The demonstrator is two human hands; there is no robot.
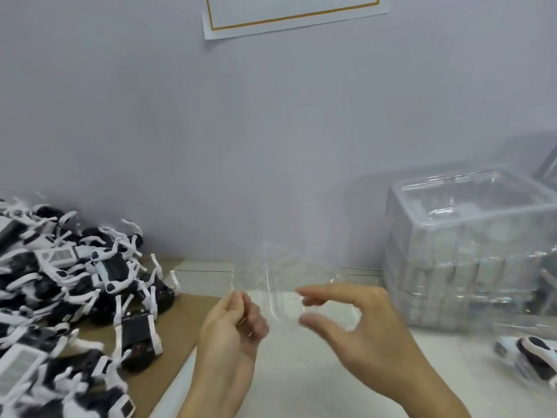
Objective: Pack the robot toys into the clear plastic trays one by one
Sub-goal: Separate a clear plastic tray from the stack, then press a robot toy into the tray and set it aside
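Clear tray (271, 285) is up in the air over the desk (301, 372), held between both hands, well apart from the toy pile. Left hand (232, 324) pinches the tray's left edge, fingers curled round it. Right hand (340, 312) sits at the right edge, thumb and forefinger arched in a pincer; looks like it nips the plastic, but blur and transparency make the contact hard to confirm.

Tray reads as thin moulded film: very light, floppy, likely to buckle or crackle if squeezed mid-panel. Probably slick too. Best hold is the flat rim, two opposite edges, light pinch, as now. Don't press the cavity walls.

Toys (69, 282) heaped at left on cardboard (180, 321), black bodies with white limbs sticking out. Hard plastic by the look, light but rigid; thin legs tangle and could snag or snap, so take one by the body, not a leg. One toy (530, 354) lies at right near the tray stack (470, 260), seemingly already under clear plastic.

Stack nests tight, so trays may cling together; peel one at a corner.

Paper (295, 13) on the wall behind.
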